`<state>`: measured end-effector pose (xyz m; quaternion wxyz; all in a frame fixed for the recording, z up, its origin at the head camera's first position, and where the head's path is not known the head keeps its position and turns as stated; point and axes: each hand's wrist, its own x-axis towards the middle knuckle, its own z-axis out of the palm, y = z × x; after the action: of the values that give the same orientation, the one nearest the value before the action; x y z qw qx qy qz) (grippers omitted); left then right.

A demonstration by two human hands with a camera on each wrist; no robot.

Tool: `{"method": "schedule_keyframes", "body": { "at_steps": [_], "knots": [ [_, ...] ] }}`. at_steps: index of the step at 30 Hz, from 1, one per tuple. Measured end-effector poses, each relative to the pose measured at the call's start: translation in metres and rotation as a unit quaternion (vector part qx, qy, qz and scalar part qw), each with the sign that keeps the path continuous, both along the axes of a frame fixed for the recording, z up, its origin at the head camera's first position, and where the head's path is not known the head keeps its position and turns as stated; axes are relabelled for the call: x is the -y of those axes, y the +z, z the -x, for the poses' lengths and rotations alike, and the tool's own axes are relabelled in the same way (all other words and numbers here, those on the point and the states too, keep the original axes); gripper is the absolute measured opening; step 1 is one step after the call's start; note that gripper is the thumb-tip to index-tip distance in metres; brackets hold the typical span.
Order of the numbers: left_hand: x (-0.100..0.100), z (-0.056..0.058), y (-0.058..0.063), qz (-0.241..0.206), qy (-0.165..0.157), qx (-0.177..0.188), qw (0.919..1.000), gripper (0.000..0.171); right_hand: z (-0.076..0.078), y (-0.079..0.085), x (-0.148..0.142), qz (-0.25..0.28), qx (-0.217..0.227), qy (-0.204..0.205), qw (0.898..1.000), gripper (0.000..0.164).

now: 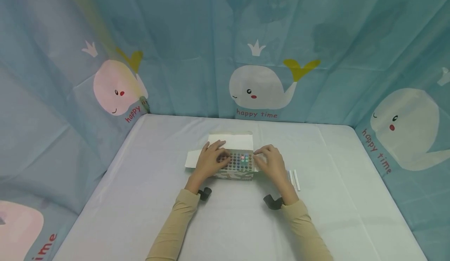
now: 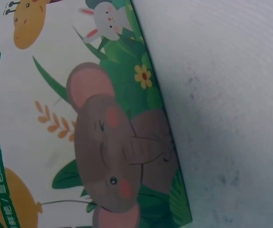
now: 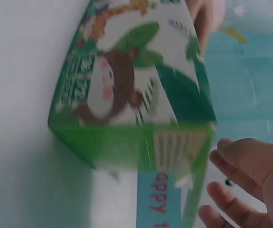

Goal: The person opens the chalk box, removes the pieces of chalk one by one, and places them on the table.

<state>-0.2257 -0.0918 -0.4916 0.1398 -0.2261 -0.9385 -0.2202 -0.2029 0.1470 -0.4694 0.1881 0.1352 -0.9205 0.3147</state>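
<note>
An opened cardboard chalk box (image 1: 233, 176) printed with cartoon animals lies on the table, its lid folded back. Rows of round chalk ends (image 1: 242, 160) show inside, a few of them brightly coloured. My left hand (image 1: 209, 160) lies over the box's left part, thumb and index finger bent above the rows and apart; the left wrist view shows only the printed box side (image 2: 112, 142). At the other end, my right hand (image 1: 271, 162) has its fingertips at the box's right edge. In the right wrist view, those fingers are beside the green end flap (image 3: 199, 180), with nothing seen between them.
White sticks (image 1: 296, 180) lie on the white-covered table (image 1: 239, 222) to the right of my right hand. A side flap (image 1: 191, 158) sticks out on the box's left. Blue curtains (image 1: 183, 50) with printed whales hang behind and on both sides.
</note>
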Motion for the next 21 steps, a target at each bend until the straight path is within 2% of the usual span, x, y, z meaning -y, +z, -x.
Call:
{"method": "schedule_keyframes", "body": {
  "at_steps": [5,12,21],
  "knots": [
    [0.001,0.000,-0.001,-0.002,0.003,-0.001,1.0000,0.013,0.002,-0.003,0.017,-0.026,-0.015,0.023,0.999,0.013],
    [-0.001,0.001,-0.002,0.004,-0.007,-0.001,1.0000,0.016,0.006,-0.007,0.027,-0.064,-0.020,0.016,0.998,0.016],
    [0.000,0.002,0.009,0.031,-0.020,0.025,0.9990,0.016,0.008,0.000,0.032,-0.086,0.024,0.000,0.996,0.014]
  ]
}}
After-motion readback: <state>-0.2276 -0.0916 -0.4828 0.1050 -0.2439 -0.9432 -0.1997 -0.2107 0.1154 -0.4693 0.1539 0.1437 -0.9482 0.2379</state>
